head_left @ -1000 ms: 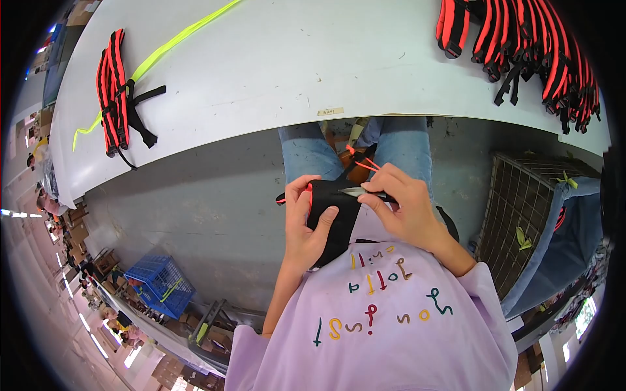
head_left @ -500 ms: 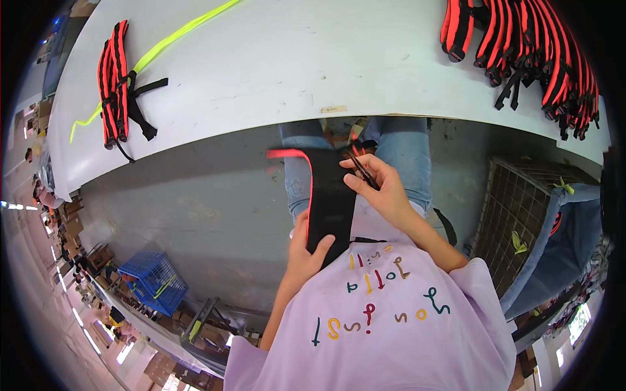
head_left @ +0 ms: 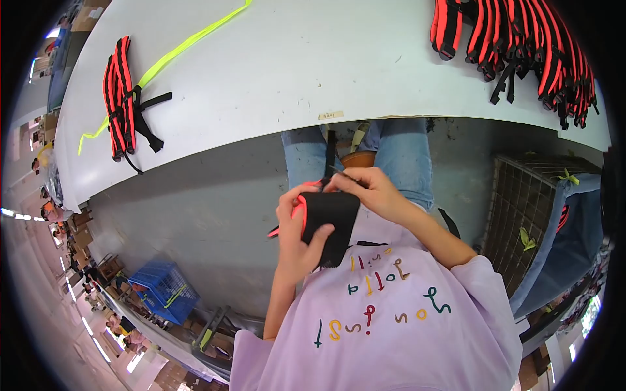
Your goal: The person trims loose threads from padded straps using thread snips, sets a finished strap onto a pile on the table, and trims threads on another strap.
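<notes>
Left hand [head_left: 300,240]: grips folded black band [head_left: 334,214], red-edged.
Right hand [head_left: 366,189]: holds slim dark tool [head_left: 342,173].
White table [head_left: 261,78]: red-black straps [head_left: 119,98].

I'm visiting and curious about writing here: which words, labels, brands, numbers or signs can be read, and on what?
"you just": lilac fabric shirt with multicoloured lettering, upside down in view.
"gotta": the same shirt.
Third word: shirt, partly folded; probably "chill".
Small beige rectangular label on the smooth white tabletop: marks too small to read.
No brand or sign legible elsewhere.
</notes>
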A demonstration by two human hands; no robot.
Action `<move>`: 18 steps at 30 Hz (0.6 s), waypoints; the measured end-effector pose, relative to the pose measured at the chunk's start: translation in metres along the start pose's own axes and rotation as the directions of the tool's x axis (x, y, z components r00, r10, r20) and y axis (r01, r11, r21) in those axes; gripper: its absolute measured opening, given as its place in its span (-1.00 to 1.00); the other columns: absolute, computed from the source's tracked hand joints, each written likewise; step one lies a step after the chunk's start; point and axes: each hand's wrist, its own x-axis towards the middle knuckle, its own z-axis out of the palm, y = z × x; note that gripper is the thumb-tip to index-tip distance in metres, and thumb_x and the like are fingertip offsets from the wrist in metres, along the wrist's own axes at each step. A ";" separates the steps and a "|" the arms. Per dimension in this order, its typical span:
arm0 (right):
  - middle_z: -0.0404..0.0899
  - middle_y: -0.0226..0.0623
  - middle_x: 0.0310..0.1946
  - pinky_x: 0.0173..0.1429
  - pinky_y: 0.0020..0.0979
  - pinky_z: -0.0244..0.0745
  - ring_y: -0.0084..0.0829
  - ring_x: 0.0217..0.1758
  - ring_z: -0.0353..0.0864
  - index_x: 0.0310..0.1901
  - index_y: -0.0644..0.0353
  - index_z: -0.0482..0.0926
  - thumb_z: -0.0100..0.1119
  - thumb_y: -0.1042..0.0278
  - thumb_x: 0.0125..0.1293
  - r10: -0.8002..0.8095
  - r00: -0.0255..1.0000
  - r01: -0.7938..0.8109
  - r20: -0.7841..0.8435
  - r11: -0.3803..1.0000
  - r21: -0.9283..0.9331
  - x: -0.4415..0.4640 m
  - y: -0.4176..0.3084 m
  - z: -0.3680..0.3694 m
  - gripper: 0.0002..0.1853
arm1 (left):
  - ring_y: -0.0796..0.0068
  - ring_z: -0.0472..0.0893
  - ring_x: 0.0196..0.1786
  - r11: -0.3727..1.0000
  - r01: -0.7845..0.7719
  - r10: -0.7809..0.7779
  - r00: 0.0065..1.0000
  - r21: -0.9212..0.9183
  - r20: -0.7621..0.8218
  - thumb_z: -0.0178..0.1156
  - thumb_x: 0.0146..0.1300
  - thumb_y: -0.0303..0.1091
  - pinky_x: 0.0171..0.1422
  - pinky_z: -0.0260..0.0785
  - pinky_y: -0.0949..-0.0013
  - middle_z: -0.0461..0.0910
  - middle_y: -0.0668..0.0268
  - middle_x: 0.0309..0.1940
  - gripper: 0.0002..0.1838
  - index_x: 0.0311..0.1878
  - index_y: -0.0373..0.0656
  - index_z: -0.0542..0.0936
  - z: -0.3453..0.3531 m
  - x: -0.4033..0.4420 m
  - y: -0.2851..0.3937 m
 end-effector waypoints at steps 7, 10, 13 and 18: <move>0.45 -0.30 -0.46 -0.45 -0.51 0.33 -0.46 -0.53 0.47 -0.24 0.25 0.46 0.23 0.23 0.17 -0.396 0.905 0.250 -0.157 0.793 -0.556 -0.034 -0.029 -0.011 -0.72 | 0.28 0.35 0.06 0.974 0.099 -0.099 0.995 -0.203 0.009 0.22 0.10 -0.39 0.13 0.23 0.32 0.32 0.13 0.02 -0.71 -0.13 -0.34 0.51 0.007 0.009 -0.012; 0.46 -0.28 -0.40 -0.45 -0.47 0.39 -0.40 -0.47 0.55 -0.26 0.25 0.46 0.28 0.24 0.12 -0.472 0.875 0.313 -0.110 0.722 -0.617 -0.038 -0.032 -0.007 -0.71 | 0.28 0.35 0.05 0.968 0.112 -0.112 0.994 -0.226 0.010 0.22 0.09 -0.39 0.13 0.23 0.32 0.32 0.14 0.02 -0.70 -0.13 -0.34 0.51 0.010 0.011 -0.013; 0.45 -0.30 -0.40 -0.54 -0.49 0.31 -0.45 -0.53 0.47 -0.26 0.26 0.48 0.31 0.29 0.10 -0.549 0.830 0.370 -0.095 0.672 -0.642 -0.035 -0.026 -0.006 -0.72 | 0.29 0.36 0.05 0.969 0.118 -0.118 0.993 -0.218 0.013 0.23 0.09 -0.39 0.13 0.23 0.32 0.32 0.15 0.01 -0.71 -0.14 -0.34 0.52 0.009 0.010 -0.014; 0.43 -0.30 -0.43 -0.66 -0.53 0.13 -0.58 -0.67 0.28 -0.29 0.27 0.53 0.31 0.40 0.08 -0.621 0.783 0.447 -0.030 0.597 -0.666 -0.032 -0.025 -0.009 -0.79 | 0.29 0.35 0.05 0.971 0.109 -0.106 0.994 -0.211 0.028 0.23 0.09 -0.38 0.14 0.22 0.32 0.32 0.15 0.01 -0.72 -0.16 -0.33 0.52 0.009 0.009 -0.014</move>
